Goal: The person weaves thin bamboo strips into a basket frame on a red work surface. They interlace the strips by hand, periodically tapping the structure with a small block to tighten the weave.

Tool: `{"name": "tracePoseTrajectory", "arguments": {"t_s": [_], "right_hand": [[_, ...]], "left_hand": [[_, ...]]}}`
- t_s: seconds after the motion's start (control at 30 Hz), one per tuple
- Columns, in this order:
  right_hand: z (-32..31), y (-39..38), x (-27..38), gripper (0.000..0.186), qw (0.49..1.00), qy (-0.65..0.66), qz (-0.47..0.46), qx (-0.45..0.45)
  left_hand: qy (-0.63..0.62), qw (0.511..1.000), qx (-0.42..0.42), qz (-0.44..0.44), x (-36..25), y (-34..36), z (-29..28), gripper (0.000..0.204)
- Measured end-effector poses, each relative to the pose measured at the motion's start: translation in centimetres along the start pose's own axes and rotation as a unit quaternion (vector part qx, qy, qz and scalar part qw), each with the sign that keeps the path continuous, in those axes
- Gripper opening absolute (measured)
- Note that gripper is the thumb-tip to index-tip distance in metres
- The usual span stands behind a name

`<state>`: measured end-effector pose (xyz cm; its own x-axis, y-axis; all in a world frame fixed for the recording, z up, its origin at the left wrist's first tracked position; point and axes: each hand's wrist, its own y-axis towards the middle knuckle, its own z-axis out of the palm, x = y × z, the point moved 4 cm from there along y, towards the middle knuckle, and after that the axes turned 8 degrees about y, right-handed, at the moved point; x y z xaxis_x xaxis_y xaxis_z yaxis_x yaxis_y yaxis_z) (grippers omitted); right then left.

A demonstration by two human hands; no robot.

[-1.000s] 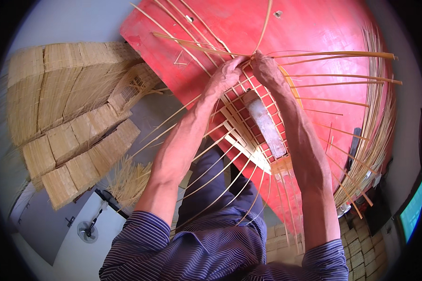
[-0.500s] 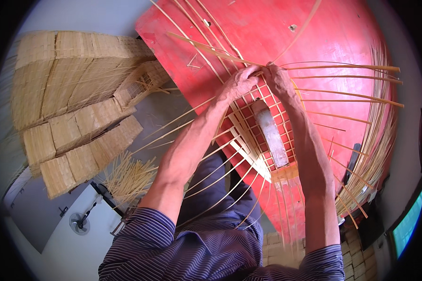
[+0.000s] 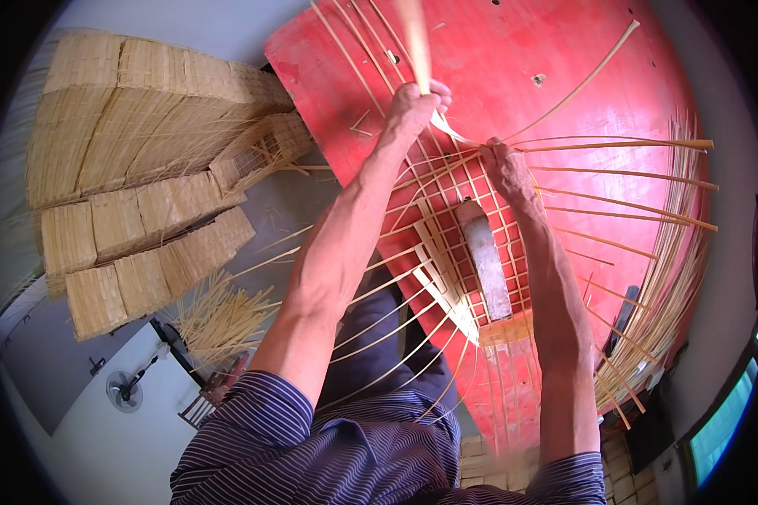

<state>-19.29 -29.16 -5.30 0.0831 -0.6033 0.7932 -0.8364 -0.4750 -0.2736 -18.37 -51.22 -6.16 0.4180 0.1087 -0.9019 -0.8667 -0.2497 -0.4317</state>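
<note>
A half-woven bamboo lattice [image 3: 505,219] lies on the red board [image 3: 598,67], its loose strips splayed outward. My left hand [image 3: 413,106], above the lattice's far end, is closed on a pale bamboo strip [image 3: 418,46], whose upper end is blurred by motion; the strip bends down and rightward toward my right hand [image 3: 507,168]. That hand pinches at the lattice's far right corner, where several strips meet. A grey block [image 3: 486,261] rests on the lattice below my hands. Pale wider strips [image 3: 446,295] run along the lattice's left side.
Stacked woven bamboo pieces [image 3: 101,118] and a bundle of thin strips [image 3: 215,320] are at the left. Long strips [image 3: 678,236] line the board's right side. A fan [image 3: 125,389] shows at lower left, a window [image 3: 724,421] at lower right.
My left hand has moved up and away from my right hand, drawing the strip upward. My right hand stays at the lattice corner. The whole view has also shifted slightly.
</note>
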Motion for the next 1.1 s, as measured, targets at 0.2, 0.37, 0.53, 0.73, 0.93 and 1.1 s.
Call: {"name": "tracePoseTrajectory", "arguments": {"t_s": [0.2,0.37,0.53,0.73,0.93,1.1], "right_hand": [[-0.8,0.0,-0.1,0.026,1.000,-0.012,0.004,0.007],[-1.1,0.2,-0.1,0.027,1.000,-0.001,-0.020,0.010],[-0.8,0.1,0.4,0.025,0.999,0.008,0.028,0.026],[-0.3,0.4,-0.3,0.025,0.999,-0.004,-0.008,0.032],[0.6,0.5,-0.7,0.025,0.999,0.006,-0.033,0.013],[0.0,0.4,-0.2,0.022,0.998,0.006,-0.055,0.012]], "left_hand": [[-0.058,0.994,-0.090,-0.034,0.1,-3.7,-1.5,0.025],[0.219,0.954,-0.110,-0.172,3.7,-7.4,-4.3,0.025],[0.529,0.792,-0.166,0.255,-3.6,-10.2,-1.7,0.026],[0.622,0.727,-0.068,0.283,-2.5,-8.4,-1.3,0.008],[0.573,0.812,-0.029,0.105,-0.8,-12.3,1.6,0.016],[0.552,0.826,-0.077,0.087,1.3,-11.7,2.4,0.015]]}}
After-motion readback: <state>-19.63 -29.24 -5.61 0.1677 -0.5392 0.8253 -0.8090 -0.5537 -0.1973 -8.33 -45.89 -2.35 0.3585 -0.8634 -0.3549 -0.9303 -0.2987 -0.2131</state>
